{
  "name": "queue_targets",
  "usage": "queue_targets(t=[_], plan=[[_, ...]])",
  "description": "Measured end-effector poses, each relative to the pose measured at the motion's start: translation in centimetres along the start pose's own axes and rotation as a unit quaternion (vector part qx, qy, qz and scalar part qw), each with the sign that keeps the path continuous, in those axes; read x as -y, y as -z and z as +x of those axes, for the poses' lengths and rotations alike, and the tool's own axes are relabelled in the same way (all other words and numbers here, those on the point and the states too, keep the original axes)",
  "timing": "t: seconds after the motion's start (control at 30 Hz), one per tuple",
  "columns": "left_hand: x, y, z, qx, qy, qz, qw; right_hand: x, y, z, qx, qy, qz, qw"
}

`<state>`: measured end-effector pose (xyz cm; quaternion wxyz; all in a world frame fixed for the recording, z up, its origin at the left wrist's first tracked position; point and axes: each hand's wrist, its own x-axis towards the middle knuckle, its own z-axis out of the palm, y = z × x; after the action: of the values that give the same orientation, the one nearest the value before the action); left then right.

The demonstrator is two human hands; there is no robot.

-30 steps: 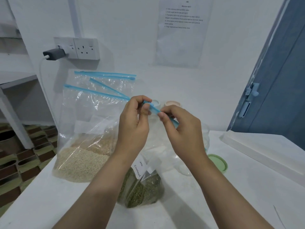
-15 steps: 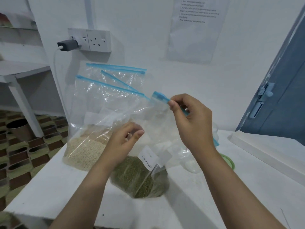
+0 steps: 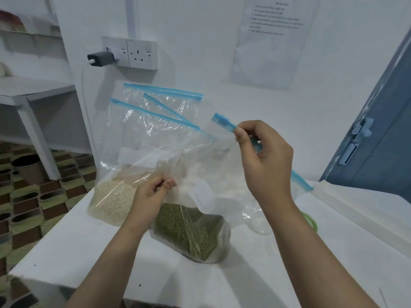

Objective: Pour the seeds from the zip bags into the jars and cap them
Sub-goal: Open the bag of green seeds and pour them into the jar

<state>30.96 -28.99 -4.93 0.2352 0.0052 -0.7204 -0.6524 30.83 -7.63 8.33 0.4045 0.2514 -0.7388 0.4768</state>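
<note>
A clear zip bag of green seeds [image 3: 191, 232] stands on the white table [image 3: 278, 274] in front of me. My right hand [image 3: 264, 158] pinches its blue zip strip [image 3: 223, 123] and holds the top of the bag up. My left hand [image 3: 151, 196] pinches the bag's clear side lower down, at about mid-height. Behind, a bag of pale seeds [image 3: 113, 198] leans toward the wall, with another clear bag [image 3: 164, 101] behind it. A clear jar [image 3: 258, 221] is dimly visible through the plastic, and a green lid [image 3: 310, 220] lies beside my right forearm.
A wall socket with a grey charger [image 3: 101, 58] is above the bags. A raised white ledge [image 3: 360, 210] runs along the table's right side, next to a blue door [image 3: 378, 134]. A white shelf [image 3: 33, 90] and a metal pot [image 3: 26, 167] are at the left.
My left hand let go of the zip strip and dropped to the bag's side. My right hand lifted the strip up, spreading the bag's top. The camera view shifted.
</note>
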Motion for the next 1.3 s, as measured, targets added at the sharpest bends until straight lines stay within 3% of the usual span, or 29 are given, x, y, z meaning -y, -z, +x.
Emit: queue_targets(t=[0.23,0.4,0.53,0.77,0.93,1.0,1.1,1.3], plan=[[-4.3,-0.4,2.6,0.022,-0.136,0.045,0.99,0.6,2.8,0.6,-0.093,-0.018,0.009,0.995],[-7.2,-0.1,4.5,0.068,-0.223,0.143,0.962,-0.8,3.9,-0.6,-0.13,-0.093,0.036,0.987],[-6.2,0.0,4.8,0.096,-0.208,0.168,0.959,-1.6,3.9,-1.4,-0.12,-0.133,0.051,0.983],[-4.0,0.4,4.0,0.049,-0.17,0.147,0.973,-1.0,2.4,-1.0,-0.081,-0.109,0.036,0.99],[-0.4,2.3,3.1,-0.01,-0.192,0.259,0.947,-0.7,1.9,-1.2,-0.077,-0.111,0.036,0.99],[1.5,2.9,2.4,-0.039,-0.157,0.286,0.944,-0.5,1.9,-1.5,-0.078,-0.112,0.038,0.99],[3.3,3.5,1.3,-0.088,-0.041,0.277,0.956,0.3,1.9,-2.4,-0.076,-0.105,0.046,0.99],[3.3,3.1,0.5,-0.111,0.148,0.059,0.981,1.3,1.5,-3.6,-0.075,-0.092,0.059,0.991]])
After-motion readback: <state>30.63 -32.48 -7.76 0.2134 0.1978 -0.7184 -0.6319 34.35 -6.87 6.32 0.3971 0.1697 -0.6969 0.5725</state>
